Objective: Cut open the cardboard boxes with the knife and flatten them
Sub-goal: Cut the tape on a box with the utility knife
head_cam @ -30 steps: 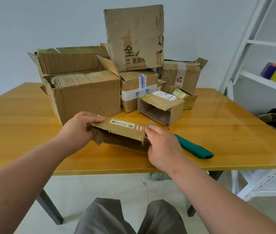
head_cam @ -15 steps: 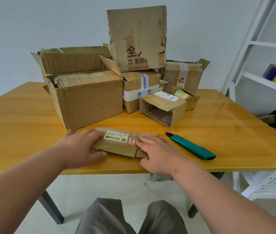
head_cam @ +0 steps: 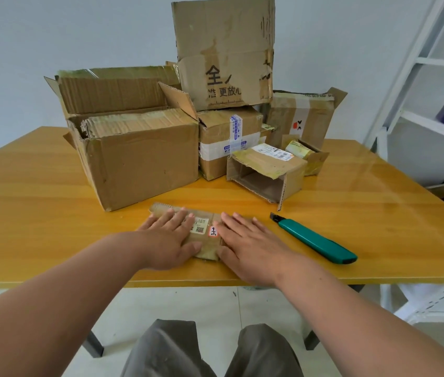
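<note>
Flattened box [head_cam: 205,242] lies flat on the table [head_cam: 38,213], close to the near edge, label side up. Left hand [head_cam: 169,240] is palm-down on its left half, fingers straight and spread, thumb along the near side. Right hand [head_cam: 245,246] is palm-down on its right half, fingers straight and slightly fanned. Both press on the cardboard; neither grips anything. Only the middle strip with the labels and the far left corner of the box show between and past the hands.

Knife [head_cam: 314,239], green body, lies on the table just right of the right hand, not touching it. It sits diagonally: blade tip points far-left, butt end near the table's front edge.

Behind the flattened box, a cluster of uncut boxes. Big box [head_cam: 139,161] on the left, top flaps open, its front bottom corner near the flattened box's far edge. Taped box [head_cam: 226,142] in the middle, with a tall box [head_cam: 224,50] stacked on top. Small open box [head_cam: 267,172] lies on its side, open end facing front-left, near the knife tip. More boxes behind it at right; their details are hard to tell.

Bare tabletop to the left of the hands and to the right past the knife. White shelf frame [head_cam: 416,61] stands beyond the table's right edge.
</note>
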